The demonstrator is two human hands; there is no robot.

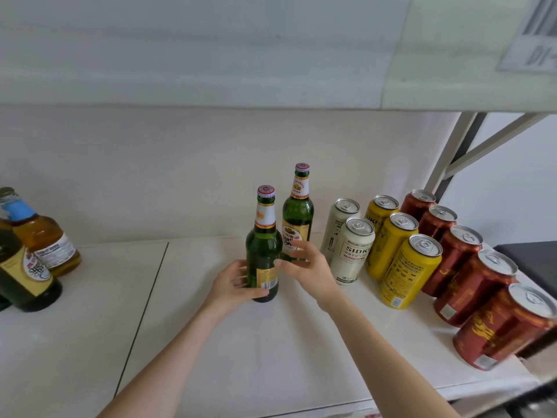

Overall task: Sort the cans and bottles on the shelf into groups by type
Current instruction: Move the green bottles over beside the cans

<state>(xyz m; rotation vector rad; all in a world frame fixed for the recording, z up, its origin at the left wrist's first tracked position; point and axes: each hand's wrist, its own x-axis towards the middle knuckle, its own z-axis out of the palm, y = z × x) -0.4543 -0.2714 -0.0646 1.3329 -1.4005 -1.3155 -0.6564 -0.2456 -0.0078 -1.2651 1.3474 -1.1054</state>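
Green glass is filling the left hand, which is gripping the near green glass bottle upright on the white shelf board. The right hand is hovering beside it, fingers spread, holding nothing. A matching green bottle is standing just behind. White cans, yellow cans and red cans are standing in rows, so sorting seems nearly done. The amber bottle and the dark bottle are waiting far left.

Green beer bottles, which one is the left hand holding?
The nearer green bottle, gripped near its base by the left hand; the other green bottle stands farther back.
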